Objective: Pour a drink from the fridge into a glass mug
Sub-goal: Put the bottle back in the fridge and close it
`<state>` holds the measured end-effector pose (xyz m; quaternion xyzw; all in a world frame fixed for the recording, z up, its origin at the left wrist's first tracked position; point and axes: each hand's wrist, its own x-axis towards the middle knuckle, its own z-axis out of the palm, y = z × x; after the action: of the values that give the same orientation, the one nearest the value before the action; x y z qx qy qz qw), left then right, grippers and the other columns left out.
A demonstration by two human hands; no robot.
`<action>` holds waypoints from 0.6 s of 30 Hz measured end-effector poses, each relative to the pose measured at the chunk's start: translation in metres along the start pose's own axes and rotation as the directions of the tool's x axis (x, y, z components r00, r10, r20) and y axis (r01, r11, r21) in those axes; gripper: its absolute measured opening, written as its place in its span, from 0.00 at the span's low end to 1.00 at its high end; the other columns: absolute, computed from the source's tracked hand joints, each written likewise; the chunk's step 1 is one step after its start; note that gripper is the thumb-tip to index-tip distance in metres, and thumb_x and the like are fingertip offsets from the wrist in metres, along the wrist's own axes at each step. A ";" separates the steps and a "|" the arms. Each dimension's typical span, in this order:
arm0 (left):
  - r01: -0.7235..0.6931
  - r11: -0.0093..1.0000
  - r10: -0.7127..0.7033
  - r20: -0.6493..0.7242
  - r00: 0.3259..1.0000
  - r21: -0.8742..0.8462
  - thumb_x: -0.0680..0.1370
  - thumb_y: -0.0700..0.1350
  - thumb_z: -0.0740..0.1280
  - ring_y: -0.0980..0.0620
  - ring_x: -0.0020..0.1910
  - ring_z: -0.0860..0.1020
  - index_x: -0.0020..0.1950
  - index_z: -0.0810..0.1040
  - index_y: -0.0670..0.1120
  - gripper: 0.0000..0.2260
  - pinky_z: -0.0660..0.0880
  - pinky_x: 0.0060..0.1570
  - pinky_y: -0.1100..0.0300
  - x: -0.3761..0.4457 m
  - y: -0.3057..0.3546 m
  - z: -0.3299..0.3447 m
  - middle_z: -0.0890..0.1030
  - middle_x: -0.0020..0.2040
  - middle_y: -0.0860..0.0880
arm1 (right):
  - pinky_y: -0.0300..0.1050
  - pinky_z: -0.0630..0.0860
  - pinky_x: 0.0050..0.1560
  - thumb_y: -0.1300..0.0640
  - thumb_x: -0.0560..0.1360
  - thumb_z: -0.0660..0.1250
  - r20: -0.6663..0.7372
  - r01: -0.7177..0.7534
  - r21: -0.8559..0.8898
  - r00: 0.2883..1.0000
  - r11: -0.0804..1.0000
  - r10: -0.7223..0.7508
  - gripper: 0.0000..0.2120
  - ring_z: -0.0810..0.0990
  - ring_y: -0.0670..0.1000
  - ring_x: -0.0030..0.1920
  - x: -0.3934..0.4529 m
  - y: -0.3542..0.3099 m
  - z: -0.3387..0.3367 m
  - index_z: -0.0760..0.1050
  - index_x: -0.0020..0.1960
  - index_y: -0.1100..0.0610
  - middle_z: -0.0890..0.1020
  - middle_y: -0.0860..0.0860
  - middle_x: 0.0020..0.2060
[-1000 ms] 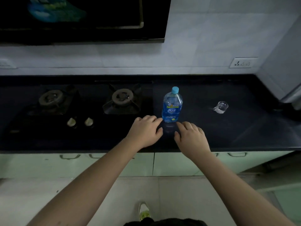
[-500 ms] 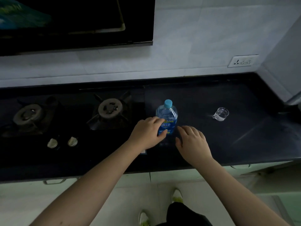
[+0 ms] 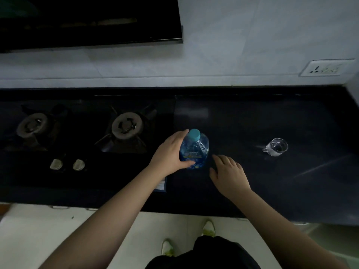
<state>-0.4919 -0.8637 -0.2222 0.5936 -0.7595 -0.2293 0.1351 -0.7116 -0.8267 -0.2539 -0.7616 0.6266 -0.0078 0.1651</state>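
A blue plastic bottle [image 3: 195, 152] with a light blue cap stands upright on the dark counter [image 3: 272, 181], just right of the stove. My left hand [image 3: 171, 154] wraps around the bottle's left side, thumb across its front. My right hand [image 3: 229, 175] hovers just right of the bottle, fingers apart, holding nothing and not touching it. A small clear glass mug [image 3: 276, 146] stands on the counter farther right, handle pointing left, well away from both hands.
A two-burner gas stove [image 3: 124, 125] with two knobs [image 3: 67, 164] fills the counter's left half. A dark hood [image 3: 87, 22] hangs above it. A wall socket [image 3: 326, 68] sits at the upper right. My feet show on the pale floor below.
My left hand has closed around the bottle's side, where before it rested in front of it. My head has moved closer and lower over the counter. The right hand stays beside the bottle.
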 end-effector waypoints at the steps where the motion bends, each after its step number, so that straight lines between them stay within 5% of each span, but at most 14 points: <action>1: 0.023 0.997 -0.021 0.034 0.999 -0.073 0.68 0.56 0.78 0.51 0.74 0.64 0.80 0.54 0.51 0.48 0.63 0.73 0.51 0.004 0.000 0.001 0.63 0.77 0.50 | 0.49 0.63 0.70 0.45 0.80 0.55 0.024 -0.006 0.030 1.000 1.000 0.005 0.26 0.66 0.52 0.72 0.003 0.002 0.002 0.61 0.76 0.54 0.69 0.51 0.72; 6: 0.149 0.908 -0.118 0.103 0.988 -0.392 0.64 0.50 0.82 0.58 0.68 0.70 0.74 0.61 0.59 0.45 0.68 0.69 0.56 0.017 -0.001 0.010 0.70 0.70 0.57 | 0.47 0.65 0.68 0.54 0.80 0.57 0.206 -0.114 0.333 0.978 0.936 0.046 0.25 0.68 0.55 0.70 0.017 0.010 0.014 0.60 0.77 0.54 0.68 0.53 0.72; 10: 0.202 0.858 -0.192 0.070 0.979 -0.473 0.58 0.54 0.82 0.62 0.60 0.76 0.65 0.70 0.60 0.38 0.76 0.62 0.55 0.019 0.001 0.012 0.77 0.60 0.61 | 0.45 0.73 0.59 0.54 0.81 0.57 0.430 -0.485 0.655 0.870 0.580 0.242 0.21 0.76 0.52 0.59 0.027 0.006 0.018 0.66 0.73 0.50 0.76 0.54 0.65; 12: 0.210 0.845 -0.220 0.037 0.975 -0.493 0.57 0.55 0.82 0.65 0.58 0.76 0.62 0.72 0.64 0.36 0.76 0.60 0.57 0.018 0.007 0.010 0.78 0.58 0.62 | 0.46 0.74 0.55 0.51 0.81 0.58 0.459 -0.531 0.686 0.846 0.498 0.270 0.19 0.78 0.51 0.55 0.031 0.005 0.021 0.68 0.71 0.50 0.78 0.54 0.61; 15: 0.210 0.811 -0.258 -0.010 0.966 -0.547 0.59 0.52 0.83 0.67 0.57 0.76 0.63 0.73 0.63 0.35 0.75 0.57 0.63 0.014 0.015 0.004 0.79 0.58 0.62 | 0.50 0.71 0.64 0.49 0.81 0.57 0.503 -0.567 0.745 0.823 0.352 0.263 0.18 0.76 0.52 0.61 0.037 0.005 0.022 0.70 0.69 0.50 0.77 0.53 0.64; 18: 0.183 0.808 -0.247 -0.040 0.968 -0.560 0.59 0.55 0.82 0.68 0.57 0.76 0.65 0.73 0.59 0.36 0.73 0.53 0.70 0.007 0.028 -0.009 0.79 0.58 0.62 | 0.50 0.70 0.66 0.49 0.82 0.56 0.614 -0.629 0.777 0.767 0.031 0.186 0.20 0.76 0.52 0.62 0.043 0.004 0.021 0.68 0.72 0.51 0.77 0.52 0.64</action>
<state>-0.5133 -0.8668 -0.2007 0.6233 -0.5798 -0.4191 0.3157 -0.7016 -0.8638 -0.2835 -0.2441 0.6253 -0.2191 0.7081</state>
